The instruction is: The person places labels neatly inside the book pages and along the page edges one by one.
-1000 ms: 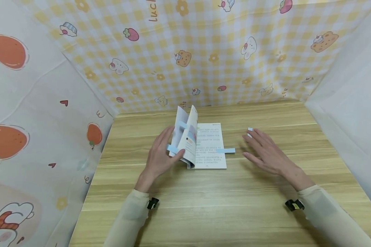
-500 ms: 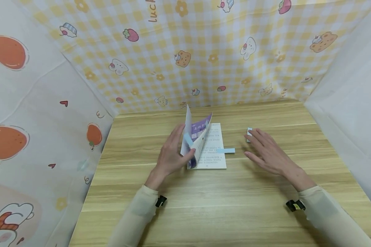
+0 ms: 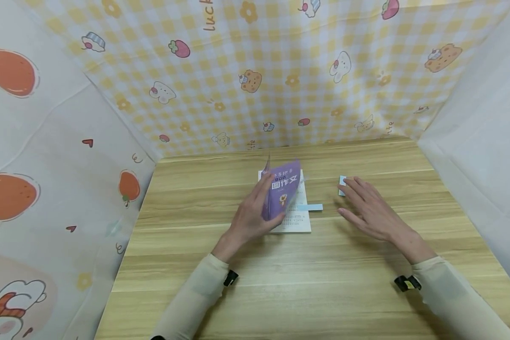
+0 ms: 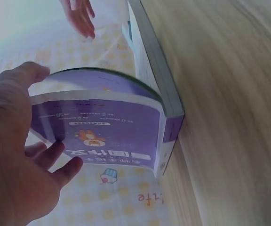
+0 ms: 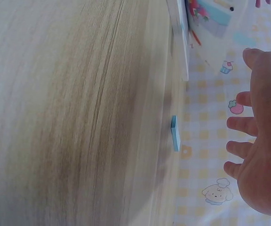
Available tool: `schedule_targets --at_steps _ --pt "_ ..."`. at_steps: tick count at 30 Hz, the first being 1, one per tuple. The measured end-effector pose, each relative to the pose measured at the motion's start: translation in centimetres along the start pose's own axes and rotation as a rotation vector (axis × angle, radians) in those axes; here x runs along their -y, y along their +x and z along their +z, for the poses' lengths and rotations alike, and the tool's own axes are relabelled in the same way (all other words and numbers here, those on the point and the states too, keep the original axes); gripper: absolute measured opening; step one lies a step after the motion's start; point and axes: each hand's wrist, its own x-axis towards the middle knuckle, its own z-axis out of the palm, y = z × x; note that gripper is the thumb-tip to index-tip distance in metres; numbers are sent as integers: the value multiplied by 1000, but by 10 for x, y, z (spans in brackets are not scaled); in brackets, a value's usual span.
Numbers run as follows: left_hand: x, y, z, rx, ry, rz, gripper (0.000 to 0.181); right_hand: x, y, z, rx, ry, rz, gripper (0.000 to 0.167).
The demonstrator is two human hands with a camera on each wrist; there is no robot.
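Observation:
A book (image 3: 295, 225) lies on the table with printed white pages showing. Its purple cover (image 3: 284, 189) stands raised over them, facing up, with a second raised leaf at its left. My left hand (image 3: 255, 212) has its fingers against the left side of the raised leaves and its thumb at their lower right edge. In the left wrist view the purple cover (image 4: 95, 127) bows out from the spine beside the spread fingers. A light blue sticky tab (image 3: 314, 207) juts from the page edge. My right hand (image 3: 369, 210) hovers, fingers extended, beside a small light blue pad (image 3: 342, 185).
The wooden table (image 3: 255, 293) reaches the yellow checked cloth (image 3: 280, 94) hanging at the back. White cloth walls (image 3: 68, 141) close off the left and right sides. Black straps (image 3: 407, 283) sit near both sleeves.
The left hand has moved right, swinging the leaves from the left toward the right until the purple cover faces up. The right hand has shifted barely at all; more of the light blue pad shows.

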Motion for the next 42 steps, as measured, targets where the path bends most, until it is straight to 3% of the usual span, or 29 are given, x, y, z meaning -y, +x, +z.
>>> schedule_targets --at_steps 9,16,19,24,31,42 --pt "-3 -2 6 194 45 8 126 -1 0 -1 -8 -5 -10 69" --pt "-1 -7 8 422 87 -43 112 2 3 -1 -20 1 -24 68" --pt "0 -9 8 487 93 -67 100 4 4 1 -19 1 -28 69" --pt "4 -12 8 555 104 -106 82 10 8 7 -2 1 -37 71" --pt "11 -15 11 625 166 -125 75 22 17 20 72 -9 -71 72" --pt "15 -17 11 657 209 -101 69 44 24 43 236 -22 -141 68"
